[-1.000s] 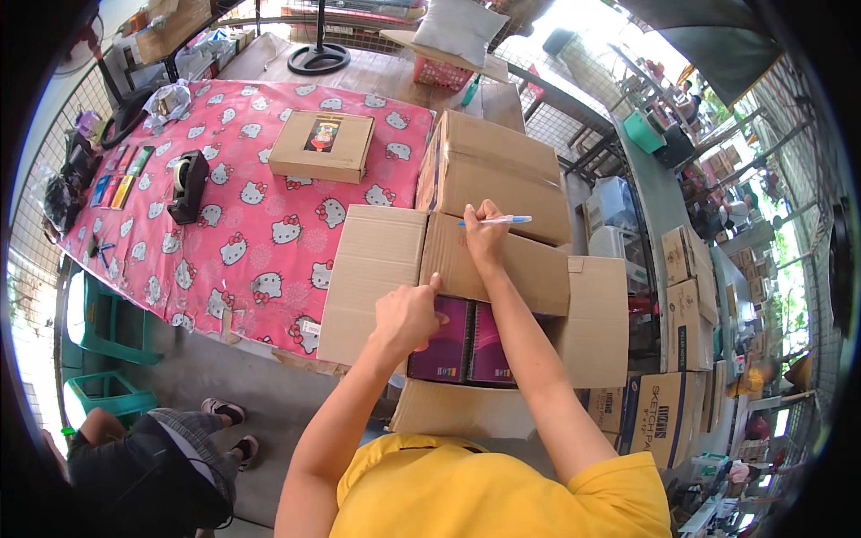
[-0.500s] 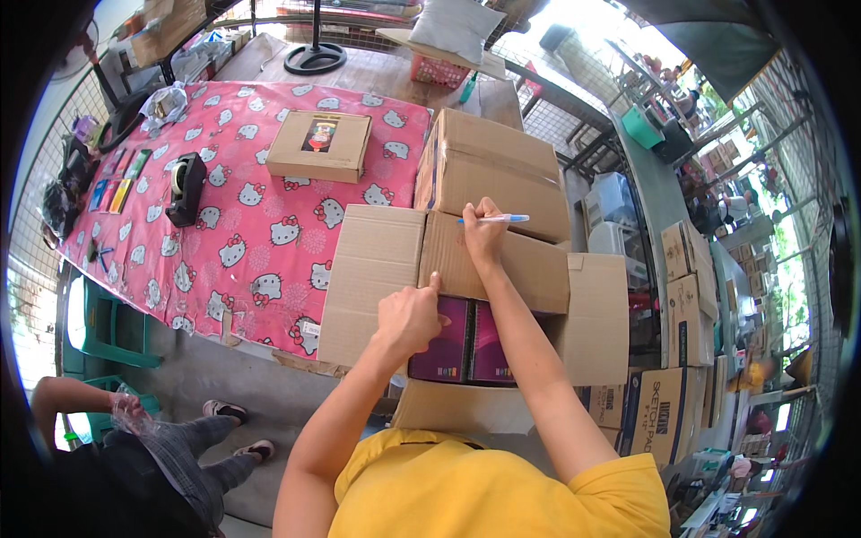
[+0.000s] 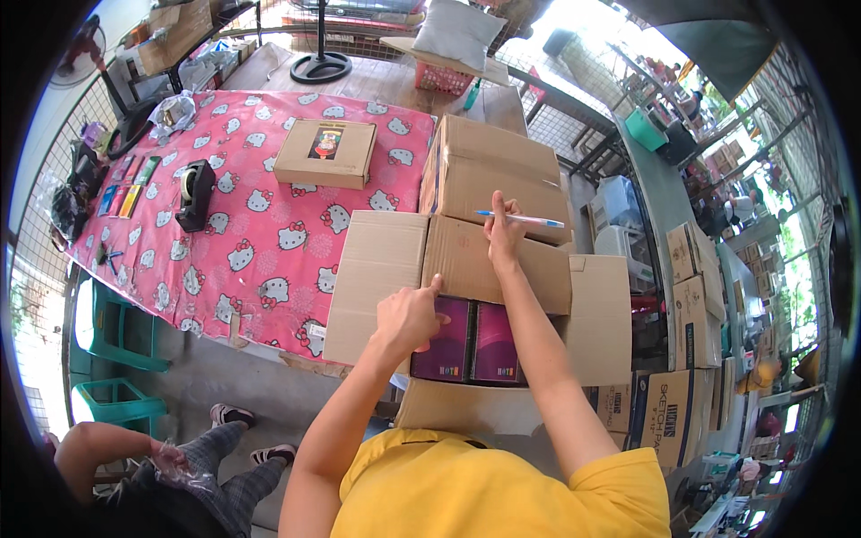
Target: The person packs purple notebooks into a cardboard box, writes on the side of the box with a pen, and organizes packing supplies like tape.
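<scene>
An open cardboard carton (image 3: pixel 377 269) stands in front of me, its flaps folded outward. Inside lie purple spiral notebooks (image 3: pixel 439 350), side by side. My left hand (image 3: pixel 408 318) is closed at the near left corner of the carton's far flap (image 3: pixel 466 255), thumb on top and fingers curled at its edge. A white-and-blue pen (image 3: pixel 543 221) sits in my right hand (image 3: pixel 505 235), which is closed round it just above that flap with the thumb raised. My right forearm crosses over the notebooks and hides part of them.
Behind stands a taped carton (image 3: pixel 498 161). On the pink patterned table cover (image 3: pixel 260 296) are a flat box (image 3: pixel 326 154), a tape dispenser (image 3: pixel 195 195) and colourful packs (image 3: pixel 130 186). A person (image 3: pixel 170 466) is at lower left near green stools (image 3: pixel 117 403). Stacked cartons (image 3: pixel 668 412) stand to the right.
My right hand has lifted slightly off the flap and shifted right, its thumb now up and the pen turned. The left hand stays put. The person at lower left has moved right.
</scene>
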A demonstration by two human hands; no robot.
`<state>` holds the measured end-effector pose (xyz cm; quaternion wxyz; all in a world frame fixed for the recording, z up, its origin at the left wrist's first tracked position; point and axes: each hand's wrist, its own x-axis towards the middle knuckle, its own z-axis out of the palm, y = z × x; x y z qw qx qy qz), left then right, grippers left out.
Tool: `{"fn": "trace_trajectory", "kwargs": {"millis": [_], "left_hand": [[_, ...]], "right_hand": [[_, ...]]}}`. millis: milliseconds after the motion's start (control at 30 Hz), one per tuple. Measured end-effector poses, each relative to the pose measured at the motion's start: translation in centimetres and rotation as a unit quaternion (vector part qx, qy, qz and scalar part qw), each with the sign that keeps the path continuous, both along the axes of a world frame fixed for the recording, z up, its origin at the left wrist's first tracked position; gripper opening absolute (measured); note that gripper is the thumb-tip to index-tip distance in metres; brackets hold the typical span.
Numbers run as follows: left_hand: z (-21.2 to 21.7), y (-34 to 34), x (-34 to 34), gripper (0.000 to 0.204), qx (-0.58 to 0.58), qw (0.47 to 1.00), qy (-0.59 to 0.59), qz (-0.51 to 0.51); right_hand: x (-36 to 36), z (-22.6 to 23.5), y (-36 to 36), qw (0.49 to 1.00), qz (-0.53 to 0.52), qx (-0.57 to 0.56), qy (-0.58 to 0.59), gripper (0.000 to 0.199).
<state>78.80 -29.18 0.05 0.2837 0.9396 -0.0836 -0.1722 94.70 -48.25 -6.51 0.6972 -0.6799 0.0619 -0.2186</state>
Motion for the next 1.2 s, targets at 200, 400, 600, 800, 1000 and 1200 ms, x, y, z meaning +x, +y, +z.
{"fn": "trace_trajectory", "kwargs": {"millis": [200, 400, 600, 800, 1000, 1200], "left_hand": [[0.0, -0.5, 0.0, 0.07, -0.009, 1.0, 0.01, 0.002], [-0.1, -0.1, -0.1, 0.07, -0.001, 1.0, 0.016, 0.012], [0.3, -0.6, 0.2, 0.08, 0.006, 0.999, 0.031, -0.001], [0.4, -0.8, 0.5, 0.087, 0.041, 0.999, 0.034, -0.002], [0.2, -0.9, 0.5, 0.087, 0.039, 0.999, 0.027, 0.0], [0.2, -0.9, 0.5, 0.086, 0.036, 0.999, 0.025, 0.0]], "right_hand": [[0.6, -1.1, -0.9, 0.958, -0.028, -0.271, -0.09, 0.042], [-0.5, 0.8, 1.0, 0.991, 0.028, -0.128, -0.028, 0.041], [-0.5, 0.1, 0.1, 0.969, -0.028, -0.238, -0.068, 0.038], [-0.7, 0.5, 0.6, 0.96, -0.017, -0.266, -0.085, 0.036], [-0.5, 0.2, 0.5, 0.95, -0.013, -0.295, -0.098, 0.035], [-0.2, -0.1, 0.6, 0.943, -0.02, -0.318, -0.093, 0.034]]}}
